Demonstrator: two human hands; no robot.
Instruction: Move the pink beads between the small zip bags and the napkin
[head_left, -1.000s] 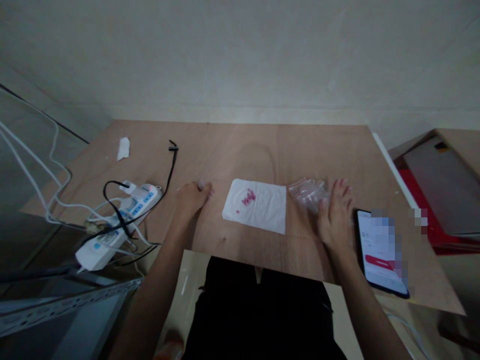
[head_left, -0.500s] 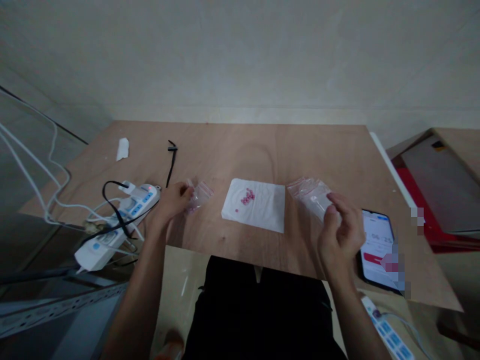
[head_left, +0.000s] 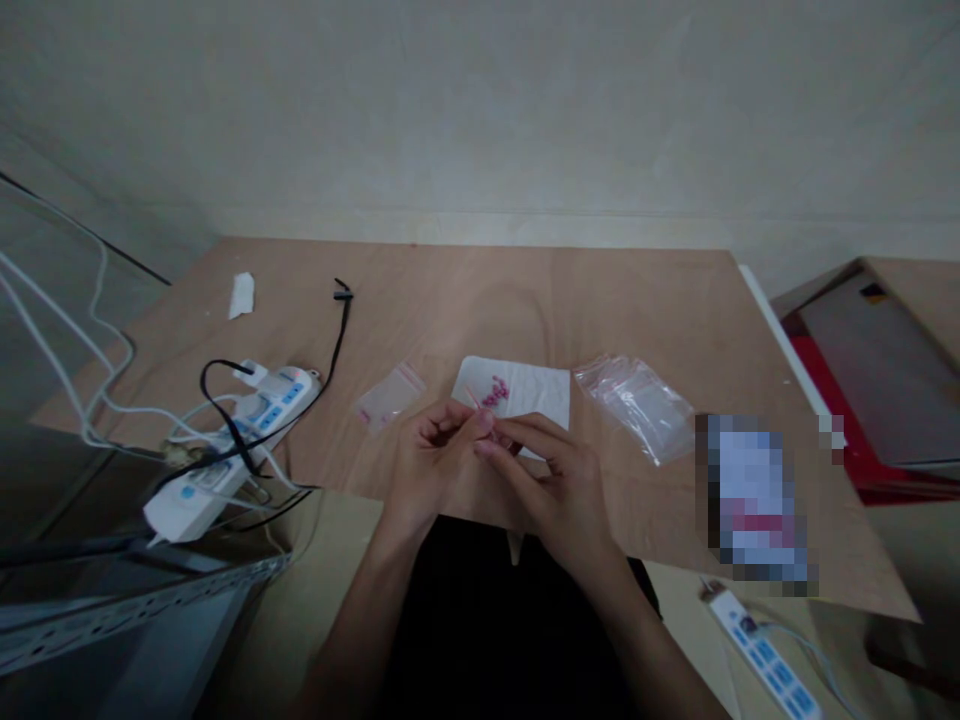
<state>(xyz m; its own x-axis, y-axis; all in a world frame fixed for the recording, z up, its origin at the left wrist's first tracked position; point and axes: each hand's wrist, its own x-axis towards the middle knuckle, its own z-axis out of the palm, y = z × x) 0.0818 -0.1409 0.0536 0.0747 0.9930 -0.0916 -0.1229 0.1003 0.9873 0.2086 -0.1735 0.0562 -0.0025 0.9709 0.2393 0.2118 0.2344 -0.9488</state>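
Note:
My left hand [head_left: 439, 450] and my right hand [head_left: 547, 470] meet over the near edge of a white sheet [head_left: 544, 385]. Both are closed, fingertips pinching a small clear zip bag [head_left: 472, 396]; only its reddish edge shows, the rest hidden by fingers. Just beyond them, a cluster of small pink-red beads [head_left: 496, 390] lies on the sheet. To the left rests another clear zip bag [head_left: 394, 395] with a few pinkish bits inside. Right of the sheet lies a stack of clear zip bags [head_left: 637, 405].
A white power strip [head_left: 240, 455] with tangled cables stands at the table's left edge. Behind it are a black strap [head_left: 343, 325] and a white paper scrap [head_left: 241, 296]. A pixelated phone [head_left: 754, 500] lies right. Another power strip [head_left: 765, 655] sits below the table edge.
My left hand has left the bag on the left and moved right. My right hand has come left from the bag stack. Both now meet at the sheet, pinching a zip bag.

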